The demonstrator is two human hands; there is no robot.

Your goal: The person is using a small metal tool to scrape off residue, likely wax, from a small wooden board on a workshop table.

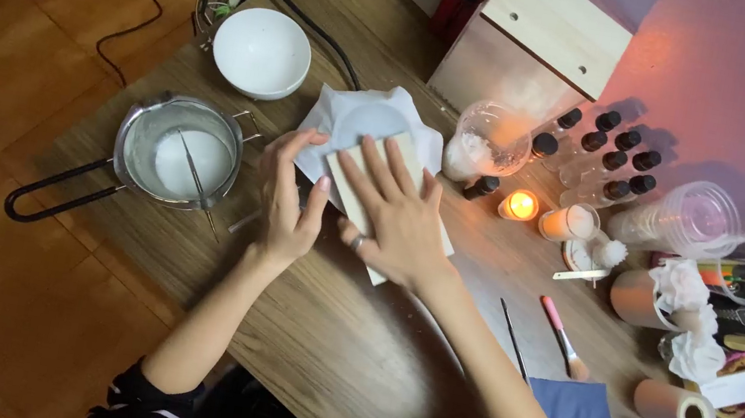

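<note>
White bowl, pale wooden board

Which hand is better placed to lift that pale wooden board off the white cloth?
Right, probably. The right hand lies flat on the wooden board, fingers spread across its top. The left hand is at the board's left edge, fingertips on the white cloth, so it suits steadying the cloth.

Setting was a home craft corner, apparently for candle making. A wooden worktop stood on a wood-plank floor. On the worktop, a lit candle burned; right of it stood small dark-capped bottles and stacked clear cups. Left of it sat a long-handled pot holding white solid, with a white bowl behind the pot.
</note>
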